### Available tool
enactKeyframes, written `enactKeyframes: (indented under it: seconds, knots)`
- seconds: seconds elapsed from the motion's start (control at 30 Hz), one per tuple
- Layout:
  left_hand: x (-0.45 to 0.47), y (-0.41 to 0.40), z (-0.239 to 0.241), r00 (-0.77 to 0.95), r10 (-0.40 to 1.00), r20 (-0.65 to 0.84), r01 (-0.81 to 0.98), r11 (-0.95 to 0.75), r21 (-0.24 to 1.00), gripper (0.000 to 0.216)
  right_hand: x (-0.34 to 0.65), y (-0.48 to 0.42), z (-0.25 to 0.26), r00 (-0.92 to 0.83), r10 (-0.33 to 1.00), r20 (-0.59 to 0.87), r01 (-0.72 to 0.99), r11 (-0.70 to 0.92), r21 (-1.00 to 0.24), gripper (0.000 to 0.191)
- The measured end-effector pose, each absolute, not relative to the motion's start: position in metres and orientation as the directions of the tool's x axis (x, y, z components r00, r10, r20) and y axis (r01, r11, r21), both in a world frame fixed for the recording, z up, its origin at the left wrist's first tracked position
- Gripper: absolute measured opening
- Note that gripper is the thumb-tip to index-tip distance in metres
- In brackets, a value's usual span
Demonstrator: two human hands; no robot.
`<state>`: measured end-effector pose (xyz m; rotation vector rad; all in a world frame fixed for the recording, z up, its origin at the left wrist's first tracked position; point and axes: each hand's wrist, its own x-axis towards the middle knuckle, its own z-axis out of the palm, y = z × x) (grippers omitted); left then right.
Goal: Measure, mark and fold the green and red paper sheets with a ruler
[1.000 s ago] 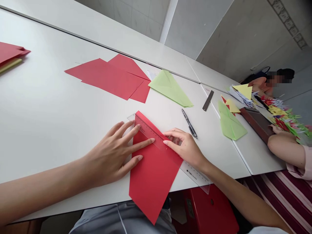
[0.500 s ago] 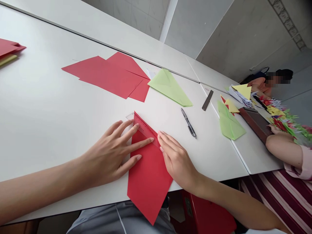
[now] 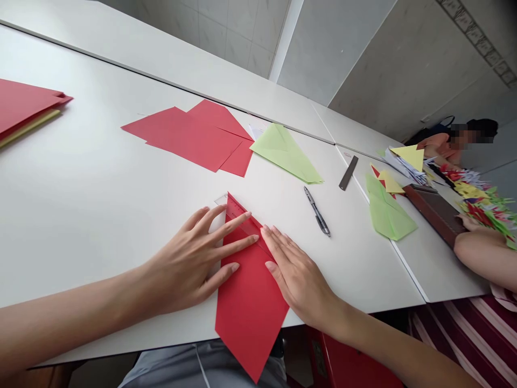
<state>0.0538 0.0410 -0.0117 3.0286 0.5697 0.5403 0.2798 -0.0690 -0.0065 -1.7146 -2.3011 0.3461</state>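
Note:
A red sheet of paper lies at the table's front edge, its lower corner hanging over. A clear ruler rests slantwise on its upper part, partly hidden under fingers. My left hand is spread, fingertips pressing on the ruler and the paper. Along the paper's upper right edge lies my right hand, with fingers stretched out and side by side. A narrow strip of the red paper stands up along the ruler's far edge.
Red sheets and a folded light green paper lie farther back. A pen and a dark ruler are to the right, near another green paper. At far right, a co-worker's arm reaches toward a brown paper cutter.
The camera view has shifted slightly, so everything on the table appears lower and farther right. My right hand's fingers have flattened along the paper's edge, thumb now apart. My left hand stays on the ruler.

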Motion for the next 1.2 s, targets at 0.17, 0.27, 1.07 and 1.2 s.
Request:
enactKeyframes:
  seconds: [0.17,0.27,1.07,1.2]
  knots:
    - [0.054,0.04,-0.011,0.873,0.363,0.325,0.361,-0.93,0.068,0.053,0.282,-0.071,-0.001,-0.32,0.947,0.032,0.876,0.309,-0.37,0.059]
    - [0.055,0.039,-0.01,0.879,0.372,0.299,0.373,-0.926,0.055,0.053,0.284,-0.071,0.003,-0.341,0.94,-0.007,0.867,0.311,-0.389,0.059]
    - [0.052,0.033,-0.009,0.857,0.406,0.316,0.39,-0.913,0.115,0.057,0.295,0.0,0.023,-0.434,0.898,-0.069,0.669,0.27,-0.693,0.058]
    - [0.051,0.032,-0.009,0.866,0.394,0.308,0.38,-0.919,0.106,0.056,0.289,0.019,0.023,-0.482,0.875,-0.043,0.663,0.332,-0.671,0.058]
